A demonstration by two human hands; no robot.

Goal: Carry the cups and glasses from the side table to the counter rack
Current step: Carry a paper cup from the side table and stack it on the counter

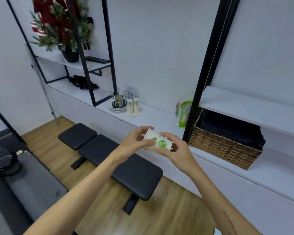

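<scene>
both bare forearms reach forward and converge at centre. the left hand (134,143) comes from the lower left, fingers curled round the cup (157,141) at its rim end. the right hand (175,148) comes from the lower right, thumb and fingers pinching the cup's base end. the cup lies tilted between both hands.

Three paper cups (157,141) — one glass (118,100), one basket (225,148).

White walls (159,39); wood floor (98,189); black bench (126,167)
</scene>
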